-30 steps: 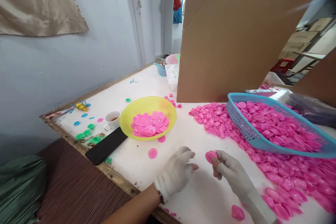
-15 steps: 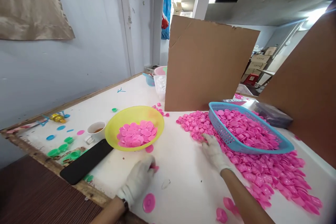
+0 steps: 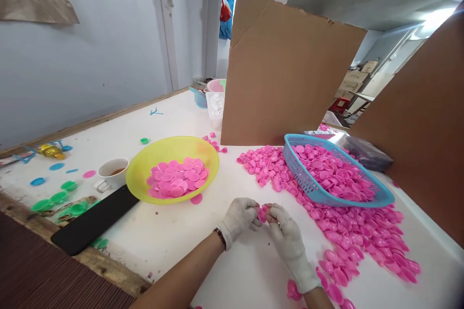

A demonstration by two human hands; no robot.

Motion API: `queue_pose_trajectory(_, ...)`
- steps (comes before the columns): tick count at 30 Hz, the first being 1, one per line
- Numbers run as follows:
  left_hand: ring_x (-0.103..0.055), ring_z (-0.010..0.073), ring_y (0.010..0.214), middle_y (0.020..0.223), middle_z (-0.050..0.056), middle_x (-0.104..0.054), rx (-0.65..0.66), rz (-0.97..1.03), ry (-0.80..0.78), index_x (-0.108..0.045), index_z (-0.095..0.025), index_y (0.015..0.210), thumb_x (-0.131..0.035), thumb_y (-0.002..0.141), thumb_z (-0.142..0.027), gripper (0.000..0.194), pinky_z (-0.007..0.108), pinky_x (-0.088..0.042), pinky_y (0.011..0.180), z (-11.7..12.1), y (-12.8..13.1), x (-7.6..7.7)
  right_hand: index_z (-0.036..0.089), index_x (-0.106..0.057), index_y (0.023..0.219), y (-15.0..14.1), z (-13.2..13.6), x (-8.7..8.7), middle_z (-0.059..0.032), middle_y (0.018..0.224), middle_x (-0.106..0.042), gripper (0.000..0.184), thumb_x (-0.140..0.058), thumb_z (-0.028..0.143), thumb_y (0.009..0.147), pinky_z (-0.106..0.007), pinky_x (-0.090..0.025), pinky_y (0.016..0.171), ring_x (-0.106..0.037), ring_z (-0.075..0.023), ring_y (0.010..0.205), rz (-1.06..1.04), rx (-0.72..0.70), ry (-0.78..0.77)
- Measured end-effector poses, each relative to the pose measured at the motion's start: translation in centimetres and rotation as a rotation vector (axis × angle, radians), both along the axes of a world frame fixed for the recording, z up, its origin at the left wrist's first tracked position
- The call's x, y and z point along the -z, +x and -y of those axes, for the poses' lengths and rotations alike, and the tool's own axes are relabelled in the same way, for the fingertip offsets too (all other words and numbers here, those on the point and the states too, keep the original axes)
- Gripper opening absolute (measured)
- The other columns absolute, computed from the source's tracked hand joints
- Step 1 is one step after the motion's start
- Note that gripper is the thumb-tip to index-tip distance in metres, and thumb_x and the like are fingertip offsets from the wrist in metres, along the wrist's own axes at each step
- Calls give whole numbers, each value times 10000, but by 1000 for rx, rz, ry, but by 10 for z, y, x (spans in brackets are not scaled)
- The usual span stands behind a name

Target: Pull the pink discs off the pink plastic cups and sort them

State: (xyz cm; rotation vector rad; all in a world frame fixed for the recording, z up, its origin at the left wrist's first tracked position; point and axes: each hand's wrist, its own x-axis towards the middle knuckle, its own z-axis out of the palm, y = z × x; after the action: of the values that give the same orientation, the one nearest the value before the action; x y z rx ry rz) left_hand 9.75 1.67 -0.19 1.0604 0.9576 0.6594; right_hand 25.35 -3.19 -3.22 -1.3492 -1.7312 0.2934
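Note:
My left hand (image 3: 239, 217) and my right hand (image 3: 288, 236), both in white gloves with bare fingertips, meet above the white table. Pinched between their fingertips is a small pink plastic piece (image 3: 261, 214), rounded at its lower edge. Fingers cover much of it, so I cannot tell whether it is one part or two. To the right spreads a heap of pink toy cups (image 3: 357, 224). A blue basket (image 3: 304, 181) full of more pink pieces stands on this heap. Flat pink discs (image 3: 177, 178) lie in a yellow bowl (image 3: 136, 171) to the left.
A white mug (image 3: 118, 181) with brown liquid and a long black object (image 3: 96, 217) sit left of the bowl. Green and blue pieces (image 3: 58, 198) are scattered near the wooden table edge. A cardboard panel (image 3: 282, 72) stands upright behind; another brown panel rises at right.
My right hand has come back from the pink heap, and my left hand has moved right and up from below the bowl. Their fingertips now meet at the pink piece. The view has shifted slightly.

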Motion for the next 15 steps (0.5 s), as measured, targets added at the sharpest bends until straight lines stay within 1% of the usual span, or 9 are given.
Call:
queue_pose_trajectory(3, -610, 137, 570, 590, 27, -617, 17, 103, -76, -606, -102, 797, -665, 653, -317, 266, 298, -518, 615, 1, -5, 6, 212, -636, 869, -4, 1, 3, -54, 905, -670, 248, -437, 107, 764, -308, -546, 740, -643, -181, 848, -24, -13, 4)
queue_pose_trajectory(6, -602, 127, 599, 658, 44, -632, 9, 231, -153, -621, -87, 793, -732, 570, -319, 341, 271, -499, 611, 0, -10, 9, 209, -639, 838, -4, -3, -1, -48, 893, -676, 234, -439, 113, 762, -290, -549, 736, -649, -179, 857, -46, -50, -29)
queue_pose_trajectory(8, -599, 124, 608, 700, 65, -641, 21, 275, -214, -631, -74, 775, -737, 536, -277, 331, 255, -482, 593, -2, -11, 10, 202, -634, 801, -3, -4, -4, -46, 861, -674, 213, -441, 120, 768, -281, -547, 724, -649, -174, 827, -51, -72, -53)
queue_pose_trajectory(11, -593, 124, 607, 712, 79, -643, 43, 313, -281, -638, -66, 749, -725, 513, -211, 291, 248, -469, 580, -3, -10, 12, 200, -632, 822, -4, -3, -7, -43, 856, -675, 248, -422, 96, 739, -275, -546, 709, -647, -168, 804, -66, -81, -68)
queue_pose_trajectory(13, -581, 117, 597, 680, 67, -630, 61, 343, -306, -642, -68, 731, -726, 514, -185, 260, 245, -463, 584, -3, -9, 12, 205, -631, 828, -4, -1, -7, -40, 872, -676, 296, -403, 65, 703, -277, -547, 718, -646, -169, 825, -68, -80, -65)
queue_pose_trajectory(15, -577, 114, 604, 670, 60, -626, 74, 372, -323, -650, -68, 743, -735, 521, -173, 260, 243, -460, 602, -4, -9, 11, 211, -638, 846, -2, 1, -7, -43, 902, -678, 311, -406, 54, 711, -297, -548, 754, -645, -176, 865, -48, -68, -53)
